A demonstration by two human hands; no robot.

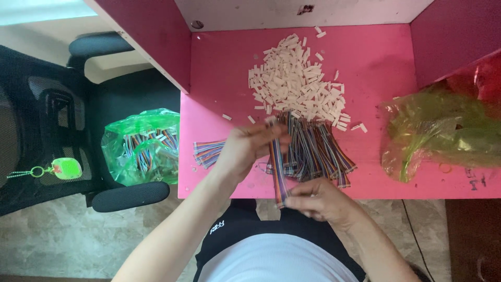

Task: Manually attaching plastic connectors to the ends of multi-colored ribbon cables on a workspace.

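Pink and cluttered, the table (396,68) filled most of my view, boxed in by dark red side panels. I saw the left hand (245,149) raised above its near edge, fingers pinched shut on the upper end of a rainbow ribbon cable (278,175). The right hand (321,201) sat lower, just off the table's front edge, its grip closed on the same cable's bottom end, so the strip ran taut between the two. Motion blur smeared the top end, so I could not be sure whether a connector already sat there.

Behind the hands lay a fanned bundle of ribbon cables (318,151), and beyond it a heap of small white connectors (297,83). A shorter cable stack (207,152) rested at the left edge. A green bag of cables (141,146) sat on the black chair (125,196) beside the table.

I judged the step in hand to be fitting an end of this one cable. The next move seemed to call for a steady pinch and square alignment.
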